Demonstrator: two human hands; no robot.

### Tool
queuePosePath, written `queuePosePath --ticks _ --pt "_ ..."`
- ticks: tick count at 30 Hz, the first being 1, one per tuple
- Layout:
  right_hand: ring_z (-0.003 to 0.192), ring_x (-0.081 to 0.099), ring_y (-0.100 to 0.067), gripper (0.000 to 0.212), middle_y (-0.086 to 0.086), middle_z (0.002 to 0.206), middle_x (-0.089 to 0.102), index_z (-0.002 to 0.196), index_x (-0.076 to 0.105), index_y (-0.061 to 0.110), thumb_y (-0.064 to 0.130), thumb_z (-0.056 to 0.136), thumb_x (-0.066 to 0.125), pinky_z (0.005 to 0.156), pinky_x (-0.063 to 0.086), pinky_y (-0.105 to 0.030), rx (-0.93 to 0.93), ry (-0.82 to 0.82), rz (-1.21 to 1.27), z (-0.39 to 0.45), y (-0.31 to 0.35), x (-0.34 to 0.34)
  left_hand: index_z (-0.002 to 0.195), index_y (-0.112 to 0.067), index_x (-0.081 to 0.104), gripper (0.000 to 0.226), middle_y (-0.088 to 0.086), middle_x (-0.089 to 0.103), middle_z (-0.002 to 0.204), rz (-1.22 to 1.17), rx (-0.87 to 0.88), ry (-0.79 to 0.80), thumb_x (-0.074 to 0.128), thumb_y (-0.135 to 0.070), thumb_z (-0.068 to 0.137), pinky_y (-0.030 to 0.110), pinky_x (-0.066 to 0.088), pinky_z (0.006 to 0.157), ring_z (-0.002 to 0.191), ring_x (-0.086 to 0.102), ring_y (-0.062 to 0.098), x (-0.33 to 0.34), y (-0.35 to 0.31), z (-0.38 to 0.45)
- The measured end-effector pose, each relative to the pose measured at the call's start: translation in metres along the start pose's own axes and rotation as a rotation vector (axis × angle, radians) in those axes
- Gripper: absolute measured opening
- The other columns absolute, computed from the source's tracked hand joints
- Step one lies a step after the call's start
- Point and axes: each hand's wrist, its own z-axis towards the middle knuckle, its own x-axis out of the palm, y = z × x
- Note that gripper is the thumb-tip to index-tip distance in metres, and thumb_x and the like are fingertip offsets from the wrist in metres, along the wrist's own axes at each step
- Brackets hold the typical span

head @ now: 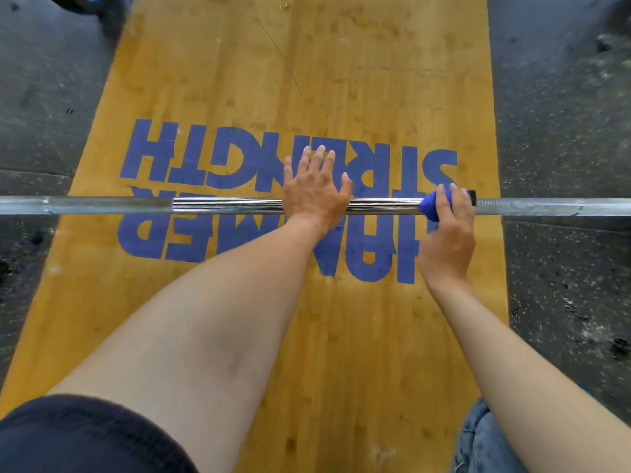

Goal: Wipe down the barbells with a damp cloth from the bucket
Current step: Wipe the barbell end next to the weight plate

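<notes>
Left hand [316, 192] flat on barbell [225, 205]; right hand [447, 227] gripping blue cloth [431, 206]; "HAMMER STRENGTH" platform [218, 63] beneath

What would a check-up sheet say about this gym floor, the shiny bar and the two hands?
Surface: wooden lifting platform with blue upside-down lettering, black rubber flooring on both sides.
Job's things: barbell lies across the platform; blue cloth is wrapped on the bar. No bucket in view.
Clutter: small specks and scuffs on the rubber flooring; nothing else seen.
Hands: left hand rests flat on the bar, fingers straight; right hand grips the cloth around the bar.
Cables: nothing seen.
Surroundings: a dark sleeve at bottom left, denim at bottom right, a dark blurred object at top left that I cannot identify.
</notes>
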Motion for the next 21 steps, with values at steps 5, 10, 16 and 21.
queuePosePath --ticks 5,10,16,21 --pt "0.144 0.04 -0.033 0.064 -0.012 0.151 0.049 0.147 0.051 0.006 -0.014 0.089 0.034 0.114 0.041 -0.047 -0.451 0.053 -0.043 0.015 0.005 0.015 0.159 -0.022 0.03 0.064 -0.003 0.023 0.169 -0.016 -0.004 0.029 0.026 -0.053 0.104 0.049 0.001 0.127 0.157 0.011 0.017 -0.007 -0.002 0.025" --pt "0.147 0.035 -0.035 0.069 -0.013 0.153 0.045 0.147 0.049 0.004 -0.024 0.085 0.044 0.114 0.041 -0.048 -0.058 -0.057 -0.005 0.041 0.008 0.023 0.159 -0.022 0.032 0.064 -0.003 0.023 0.168 -0.011 -0.002 0.035 0.026 -0.054 0.103 0.048 0.001 0.127 0.157 0.012 0.016 -0.01 -0.002 0.053" --pt "0.148 0.034 -0.028 0.074 -0.008 0.154 0.045 0.147 0.052 0.009 -0.025 0.082 0.045 0.115 0.039 -0.041 -0.136 -0.038 0.021 0.073 0.011 0.032 0.158 -0.022 0.033 0.066 -0.001 0.025 0.168 -0.02 -0.005 0.035 0.026 -0.056 0.102 0.046 0.003 0.128 0.157 0.013 0.017 -0.014 -0.001 0.088" --pt "0.143 0.041 -0.035 0.069 -0.013 0.149 0.051 0.143 0.055 0.004 -0.024 0.081 0.044 0.112 0.037 -0.039 -0.248 -0.041 0.015 0.096 0.036 0.049 0.158 -0.021 0.032 0.068 -0.001 0.026 0.167 -0.019 0.01 0.016 0.025 -0.058 0.102 0.046 0.004 0.128 0.157 0.014 0.017 -0.019 0.0 0.122"
